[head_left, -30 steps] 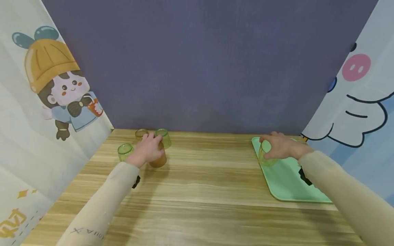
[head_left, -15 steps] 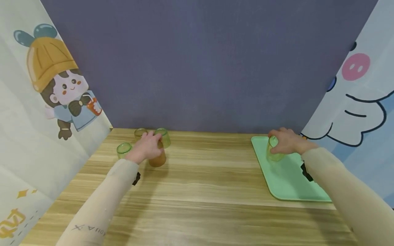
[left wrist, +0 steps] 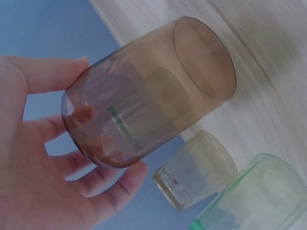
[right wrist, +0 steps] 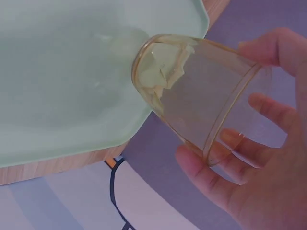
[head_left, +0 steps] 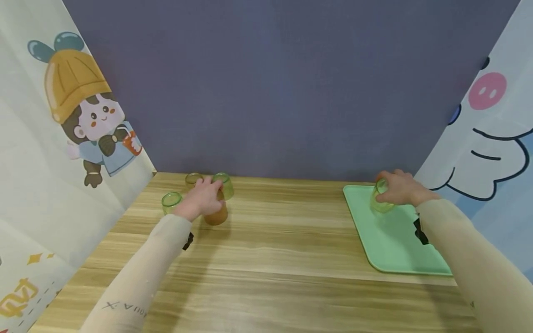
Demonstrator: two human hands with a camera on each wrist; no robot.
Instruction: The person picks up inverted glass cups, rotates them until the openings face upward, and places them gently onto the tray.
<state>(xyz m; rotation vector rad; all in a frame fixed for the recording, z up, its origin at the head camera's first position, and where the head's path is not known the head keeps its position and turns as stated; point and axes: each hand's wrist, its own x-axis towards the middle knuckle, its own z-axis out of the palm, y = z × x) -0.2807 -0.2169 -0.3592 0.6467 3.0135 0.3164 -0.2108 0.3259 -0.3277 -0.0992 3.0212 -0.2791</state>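
Note:
My left hand (head_left: pixel 204 196) grips a brown see-through cup (head_left: pixel 216 216) at the table's back left. In the left wrist view, thumb and fingers surround the rounded closed end of this cup (left wrist: pixel 144 91), while its other end points at the tabletop. My right hand (head_left: pixel 401 187) holds a yellowish clear glass (head_left: pixel 381 203) over the far part of a mint-green tray (head_left: pixel 399 254). The right wrist view has the thumb and fingers round the rim of that glass (right wrist: pixel 187 100), its thick base pointing at the tray.
Close about the left hand stand a green glass (head_left: pixel 226 187), an amber glass (head_left: pixel 193 179) and a yellow-green glass (head_left: pixel 171 201). A dark blue-grey panel (head_left: pixel 266 92) rises behind the wooden table (head_left: pixel 283 240), with printed curtains on both sides.
My right hand has carried the yellowish glass rightward and slightly back, from the tray's left edge to farther in over the tray. My left hand stays on the brown cup.

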